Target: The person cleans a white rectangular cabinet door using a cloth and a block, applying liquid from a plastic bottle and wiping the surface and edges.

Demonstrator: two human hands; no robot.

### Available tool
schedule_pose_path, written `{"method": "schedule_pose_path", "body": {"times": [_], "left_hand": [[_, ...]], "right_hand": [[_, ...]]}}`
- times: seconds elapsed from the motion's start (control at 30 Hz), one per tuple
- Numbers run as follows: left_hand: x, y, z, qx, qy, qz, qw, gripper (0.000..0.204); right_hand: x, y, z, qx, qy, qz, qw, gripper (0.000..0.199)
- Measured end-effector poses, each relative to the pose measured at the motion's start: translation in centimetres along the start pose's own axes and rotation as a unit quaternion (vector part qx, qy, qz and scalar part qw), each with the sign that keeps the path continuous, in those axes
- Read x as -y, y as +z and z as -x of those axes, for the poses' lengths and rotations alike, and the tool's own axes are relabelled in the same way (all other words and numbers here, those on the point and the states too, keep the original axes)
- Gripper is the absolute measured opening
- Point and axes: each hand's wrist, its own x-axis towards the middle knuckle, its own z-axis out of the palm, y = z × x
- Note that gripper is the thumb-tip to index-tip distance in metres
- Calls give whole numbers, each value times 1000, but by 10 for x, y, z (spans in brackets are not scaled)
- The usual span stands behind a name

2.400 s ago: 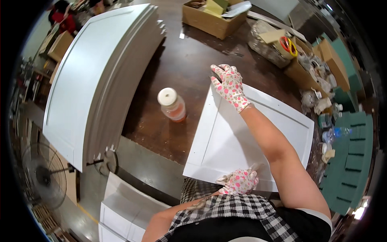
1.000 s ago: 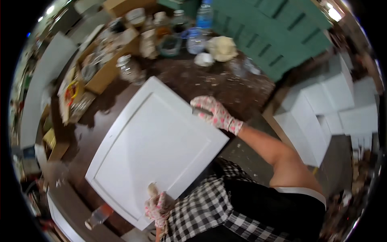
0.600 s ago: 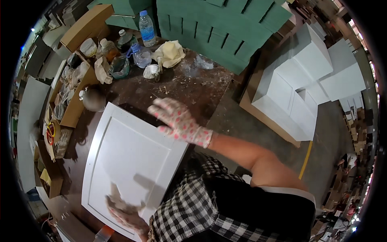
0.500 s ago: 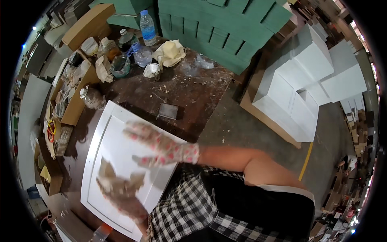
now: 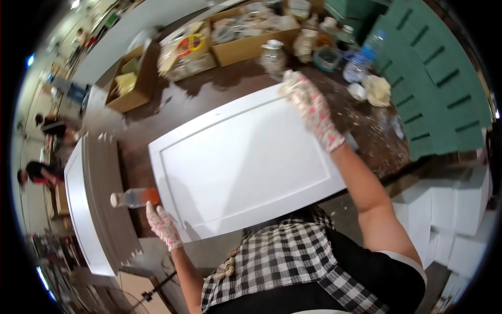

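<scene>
A white framed panel (image 5: 246,157), like a cabinet door, lies flat on the dark brown table (image 5: 141,125). My right hand (image 5: 316,118), in a white glove with pink dots, is closed over the panel's far right corner. My left hand (image 5: 164,227), gloved alike, is beside the panel's left edge near its front corner. Its fingers are stretched out and slightly apart, touching or nearly touching the edge. Just past those fingertips lies a clear bottle (image 5: 135,198) with an orange end. A beige crumpled cloth (image 5: 226,268) hangs at the front of my checked apron.
A stack of panels (image 5: 99,193) stands at the left. Along the table's back are an open carton of scraps (image 5: 251,39), a smaller carton (image 5: 133,78), a jar (image 5: 274,57) and several bottles. Green slotted stacks (image 5: 439,73) rise at the far right; white boxes (image 5: 449,209) stand below them.
The view has swung left and the panel now lies crosswise. My right hand has gone to its far corner. My left hand no longer has the beige cloth and is at the left edge.
</scene>
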Motion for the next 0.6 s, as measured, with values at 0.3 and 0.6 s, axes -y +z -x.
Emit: {"method": "schedule_pose_path", "body": {"times": [0.3,0.6], "left_hand": [[17,3,16,166,-95,72,979,39],[20,5,14,93,-94,248,960,39]], "right_hand": [[-107,185,-7,56,-86,699,707,44],[-94,392,93,329,-403,590,617,35]]}}
